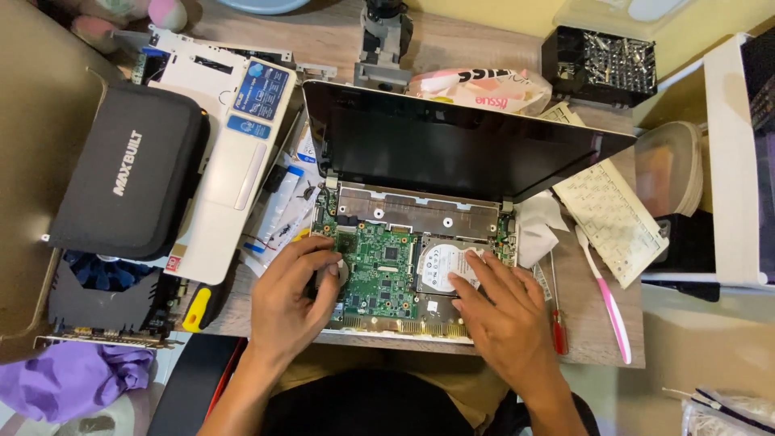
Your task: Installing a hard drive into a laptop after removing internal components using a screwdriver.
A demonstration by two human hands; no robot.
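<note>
left hand [289, 297]: grip curled together on the green motherboard's [386, 266] left edge | right hand [504, 311]: grip apart, fingertips flat on the round silver hard drive [442, 264] | both inside the opened laptop [404, 323] on the counter [593, 339] | red screwdriver [558, 323], pink toothbrush [607, 303] right | black screen [452, 141] behind

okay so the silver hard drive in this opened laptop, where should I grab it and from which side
Probably by the two long side edges of the hard drive, coming from above. It lies flat in its bay beside the green circuit board, label up, so only the edges offer purchase. The right hand already rests fingertips on its near right part; the left hand is on the board.
</note>
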